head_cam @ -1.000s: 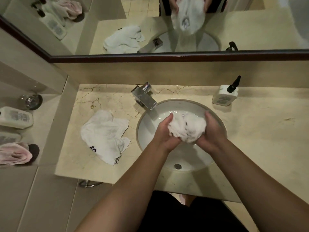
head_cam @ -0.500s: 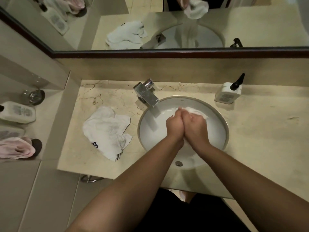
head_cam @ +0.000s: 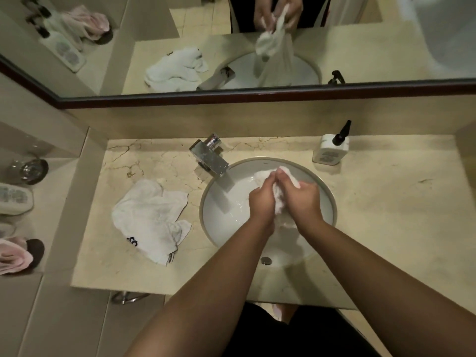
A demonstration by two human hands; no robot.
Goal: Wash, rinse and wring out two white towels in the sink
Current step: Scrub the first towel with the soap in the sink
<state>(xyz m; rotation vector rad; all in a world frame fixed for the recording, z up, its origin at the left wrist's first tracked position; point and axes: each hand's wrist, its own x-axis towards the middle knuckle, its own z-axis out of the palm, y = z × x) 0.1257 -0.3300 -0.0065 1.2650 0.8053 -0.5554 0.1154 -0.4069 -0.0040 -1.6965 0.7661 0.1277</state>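
Note:
Over the round white sink (head_cam: 219, 228), my left hand (head_cam: 261, 202) and my right hand (head_cam: 302, 199) press together and grip a wet white towel (head_cam: 279, 206) between them. Bunched cloth sticks out above the fingers toward the far rim, and a little shows below the palms. A second white towel (head_cam: 152, 217) with a dark logo lies crumpled on the marble counter to the left of the sink, untouched.
A chrome faucet (head_cam: 210, 157) stands at the sink's back left. A white soap dispenser (head_cam: 331, 149) with a black pump is at the back right. The drain (head_cam: 266, 260) is near the front. A side shelf on the left holds bottles, a glass and a pink cloth (head_cam: 15, 255).
My hands have closed together around the towel, squeezing what was a loose bundle into a tight roll. Both hands shifted slightly toward the far side of the sink.

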